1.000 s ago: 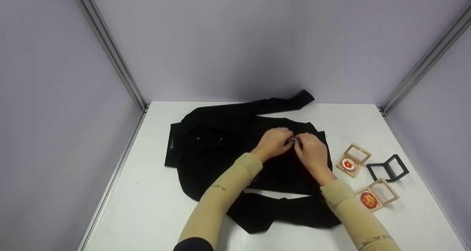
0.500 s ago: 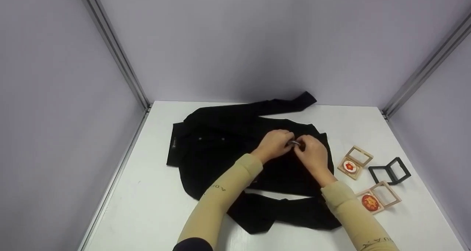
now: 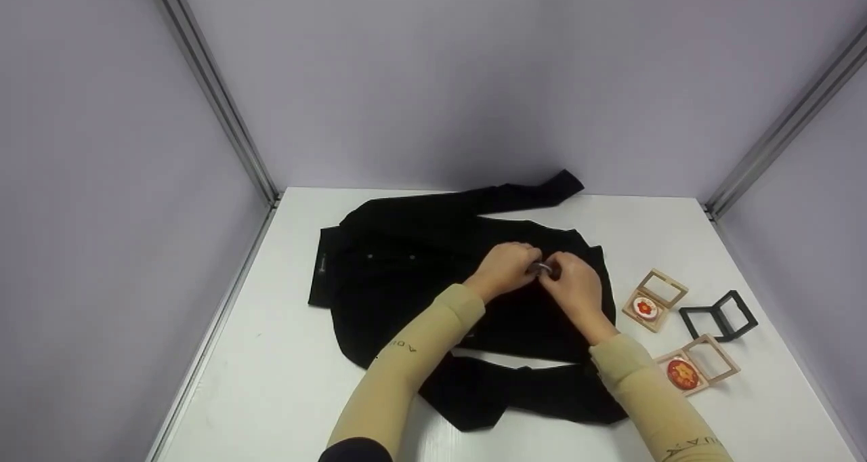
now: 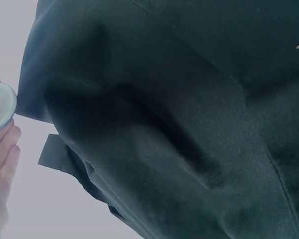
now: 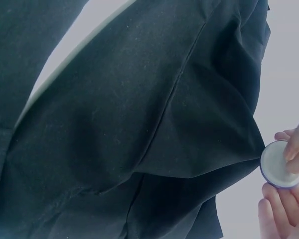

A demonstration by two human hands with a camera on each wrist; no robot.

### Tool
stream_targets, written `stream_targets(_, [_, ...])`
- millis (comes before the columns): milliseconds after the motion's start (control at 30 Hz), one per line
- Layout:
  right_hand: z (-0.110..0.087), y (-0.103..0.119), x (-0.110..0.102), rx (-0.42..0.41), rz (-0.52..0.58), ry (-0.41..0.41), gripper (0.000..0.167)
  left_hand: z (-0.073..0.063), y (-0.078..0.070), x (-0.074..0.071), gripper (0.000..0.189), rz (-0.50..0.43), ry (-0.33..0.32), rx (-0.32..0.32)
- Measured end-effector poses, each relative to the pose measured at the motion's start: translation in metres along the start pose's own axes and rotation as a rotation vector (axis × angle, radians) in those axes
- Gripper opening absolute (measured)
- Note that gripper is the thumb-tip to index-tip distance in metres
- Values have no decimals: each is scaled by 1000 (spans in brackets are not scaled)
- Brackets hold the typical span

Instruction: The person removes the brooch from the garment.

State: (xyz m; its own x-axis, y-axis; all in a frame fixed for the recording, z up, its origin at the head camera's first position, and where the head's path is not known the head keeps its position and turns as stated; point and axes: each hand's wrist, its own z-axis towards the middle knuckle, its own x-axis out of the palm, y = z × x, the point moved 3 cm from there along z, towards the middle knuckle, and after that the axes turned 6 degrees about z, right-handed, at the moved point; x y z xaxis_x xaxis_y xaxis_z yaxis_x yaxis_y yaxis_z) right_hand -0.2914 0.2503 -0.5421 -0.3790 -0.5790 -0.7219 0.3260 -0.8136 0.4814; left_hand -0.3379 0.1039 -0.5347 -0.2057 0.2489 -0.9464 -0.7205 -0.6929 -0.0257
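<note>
A black button-up shirt [image 3: 399, 299] lies spread on the white table, its collar toward the left. My left hand [image 3: 506, 269] and right hand [image 3: 576, 286] meet over its lower part. Between their fingertips they pinch a small round badge [image 3: 542, 267]. In the right wrist view the badge [image 5: 275, 168] shows a pale face and a thin blue rim, with fingertips pressed on it. Shirt cloth [image 5: 239, 149] is drawn up to its edge. The left wrist view cuts the badge [image 4: 2, 105] off at the border. Whether a pin passes through the cloth is hidden.
To the right stand two opened wooden cases, the farther [image 3: 656, 299] with a red-and-white flower disc and the nearer [image 3: 698, 367] with a red-and-orange one. An opened black frame [image 3: 719, 318] is beside them. Grey walls [image 3: 433, 82] enclose the table [image 3: 237, 353].
Both hands have shifted slightly toward me, and the badge shows a little more between the fingers. The view has tilted slightly. Shirt and cases keep their places.
</note>
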Motion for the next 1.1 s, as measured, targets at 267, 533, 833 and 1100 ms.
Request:
stream_targets(267, [-3, -1, 2, 41, 11, 12, 13, 1, -2, 3, 11, 35, 30, 1])
stream_targets(533, [-3, 4, 5, 54, -3, 0, 11, 0, 0, 5, 12, 44, 26, -7])
stream_targets(833, [-2, 0, 5, 111, 36, 30, 13, 1, 1, 6, 13, 41, 40, -5])
stream_targets(1100, [-4, -3, 8, 129, 64, 45, 14, -3, 1, 8, 16, 59, 51, 1])
